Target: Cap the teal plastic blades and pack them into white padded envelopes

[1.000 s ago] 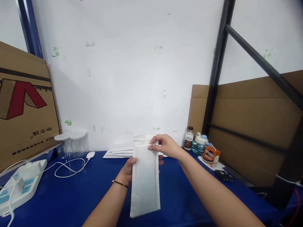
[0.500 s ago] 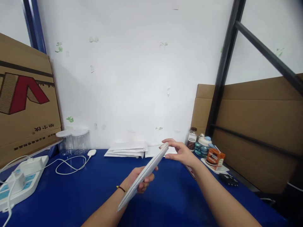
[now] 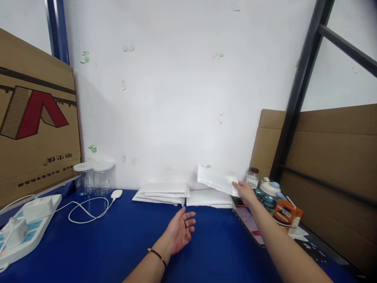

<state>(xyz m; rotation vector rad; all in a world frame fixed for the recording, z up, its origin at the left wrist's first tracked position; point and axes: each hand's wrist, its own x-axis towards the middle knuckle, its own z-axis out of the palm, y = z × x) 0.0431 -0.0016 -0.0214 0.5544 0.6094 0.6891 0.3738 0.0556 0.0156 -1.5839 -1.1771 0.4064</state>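
Note:
Pinched by its right end, a flat white packet (image 3: 216, 181) hangs in my right hand (image 3: 244, 191), tilted and a little above the right-hand stack of white packets (image 3: 209, 199). What the packet contains does not show. My left hand (image 3: 182, 232) holds nothing; its palm is turned up and the fingers are loosely apart over the blue table (image 3: 118, 247). Just behind the left fingertips lies another pile of white packets (image 3: 163, 190), against the wall.
At the left are two clear jars (image 3: 103, 179) with white lids, a white cable (image 3: 88, 204) and a power strip (image 3: 32, 232). To the right stand a brown-capped bottle (image 3: 252, 177), a blue-green bottle (image 3: 266, 195) and an orange carton (image 3: 285, 215), beside a phone (image 3: 250, 226).
My left hand has let go of the white packet. My right hand now holds it alone, carried away from me to the back right. The view has shifted slightly.

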